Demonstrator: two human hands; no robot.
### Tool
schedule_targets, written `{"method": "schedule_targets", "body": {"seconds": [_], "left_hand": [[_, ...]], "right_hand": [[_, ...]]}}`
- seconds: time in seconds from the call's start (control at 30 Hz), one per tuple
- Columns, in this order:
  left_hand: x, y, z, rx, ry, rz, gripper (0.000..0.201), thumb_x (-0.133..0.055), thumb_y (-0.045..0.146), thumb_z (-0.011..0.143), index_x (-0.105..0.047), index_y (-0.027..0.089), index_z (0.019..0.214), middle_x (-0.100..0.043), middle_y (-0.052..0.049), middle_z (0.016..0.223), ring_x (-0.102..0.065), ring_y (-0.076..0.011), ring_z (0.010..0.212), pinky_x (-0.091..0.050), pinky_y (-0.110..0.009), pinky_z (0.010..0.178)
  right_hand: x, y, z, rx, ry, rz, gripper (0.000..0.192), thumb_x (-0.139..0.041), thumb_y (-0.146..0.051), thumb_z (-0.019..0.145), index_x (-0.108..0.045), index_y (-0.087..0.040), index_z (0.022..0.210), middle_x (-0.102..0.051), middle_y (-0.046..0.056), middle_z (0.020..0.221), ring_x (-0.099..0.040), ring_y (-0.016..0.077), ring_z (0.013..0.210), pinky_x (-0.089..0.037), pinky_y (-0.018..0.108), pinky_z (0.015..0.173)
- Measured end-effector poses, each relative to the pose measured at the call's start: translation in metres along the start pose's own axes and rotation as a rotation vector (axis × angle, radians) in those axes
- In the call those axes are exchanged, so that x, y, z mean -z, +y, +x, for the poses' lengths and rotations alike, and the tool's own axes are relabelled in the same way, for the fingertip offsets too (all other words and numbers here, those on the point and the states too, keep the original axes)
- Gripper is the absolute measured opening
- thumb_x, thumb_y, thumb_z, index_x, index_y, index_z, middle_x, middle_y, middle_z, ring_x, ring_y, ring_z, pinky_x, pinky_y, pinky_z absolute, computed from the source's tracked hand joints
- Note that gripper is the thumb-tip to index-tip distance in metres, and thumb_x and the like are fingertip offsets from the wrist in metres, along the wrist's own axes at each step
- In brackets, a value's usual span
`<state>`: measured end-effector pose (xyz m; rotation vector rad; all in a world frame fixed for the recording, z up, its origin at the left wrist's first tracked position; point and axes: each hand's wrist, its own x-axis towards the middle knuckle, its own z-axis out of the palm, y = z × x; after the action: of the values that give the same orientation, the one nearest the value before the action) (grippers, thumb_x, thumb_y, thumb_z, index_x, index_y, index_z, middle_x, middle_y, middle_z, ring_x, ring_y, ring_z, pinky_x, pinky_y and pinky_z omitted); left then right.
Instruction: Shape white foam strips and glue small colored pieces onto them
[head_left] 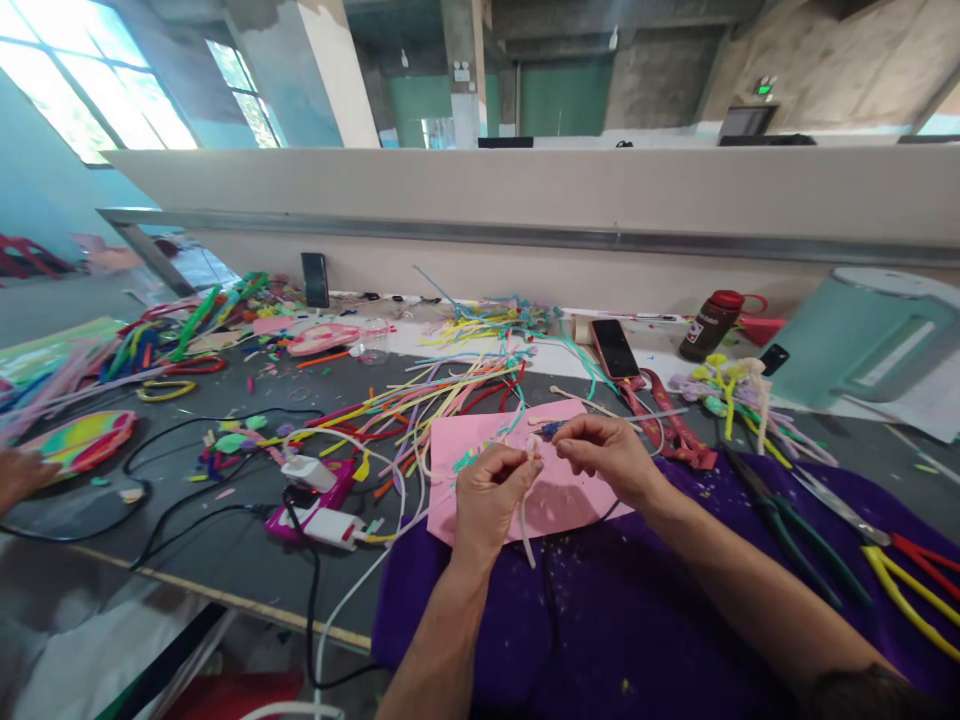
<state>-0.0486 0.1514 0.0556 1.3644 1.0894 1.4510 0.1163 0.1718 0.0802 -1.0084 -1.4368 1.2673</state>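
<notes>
Hands over pink paper (480,445): left hand (487,495) pinches white pipe cleaner (525,525) hanging below it, right hand (607,455) pinches small blue piece (550,430) just beside, both above purple cloth (600,620).

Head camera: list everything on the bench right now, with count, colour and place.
Pipe cleaner: one, white, pinched between both hands.
Paper sheet: one, pink, under the hands.
Cloth: one, purple, near edge.
Pipe-cleaner pile: many, mixed colours, centre.
Phone: one, pink case, behind the sheet.
Bottle: one, dark with red cap, right rear.
Kettle: one, pale green, far right.
Pliers: one, dark green handles, right.
Charger: one, white, left of the cloth.
Another person's hand: one, left edge.
Left hand: pinching the white piece.
Right hand: pinching its top.
</notes>
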Motion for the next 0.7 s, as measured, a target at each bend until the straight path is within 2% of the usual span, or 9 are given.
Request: {"method": "schedule_targets", "body": {"seconds": [0.1,0.23,0.7], "left_hand": [[0.0,0.001,-0.001,-0.069,-0.009,0.093,0.008,-0.067,0.023,0.067,-0.062,0.017,0.065,-0.058,0.0,0.068,-0.052,-0.0114,0.062,-0.039,-0.022,0.057],[-0.001,0.004,-0.002,-0.116,-0.027,0.175,0.007,-0.065,0.022,0.07,-0.062,0.018,0.066,-0.057,0.002,0.065,-0.05,-0.0103,0.059,-0.038,-0.022,0.056],[-0.002,0.003,-0.003,-0.103,-0.052,0.182,0.005,-0.066,0.024,0.069,-0.064,0.02,0.067,-0.059,0.0,0.067,-0.054,-0.0134,0.064,-0.041,-0.024,0.06]], "right_hand": [[-0.002,-0.003,-0.003,0.045,0.061,0.024,0.017,-0.069,-0.03,0.067,-0.066,-0.016,0.075,-0.06,-0.002,0.059,-0.05,0.0055,0.044,-0.035,0.016,0.038],[-0.008,-0.002,-0.006,0.068,0.065,0.043,0.014,-0.069,-0.028,0.067,-0.067,-0.016,0.076,-0.062,-0.002,0.061,-0.051,0.0055,0.045,-0.038,0.016,0.039],[-0.012,0.0,-0.007,0.142,0.038,0.049,0.015,-0.068,-0.031,0.07,-0.064,-0.016,0.071,-0.062,0.0,0.064,-0.051,0.0064,0.048,-0.043,0.018,0.043]]}}
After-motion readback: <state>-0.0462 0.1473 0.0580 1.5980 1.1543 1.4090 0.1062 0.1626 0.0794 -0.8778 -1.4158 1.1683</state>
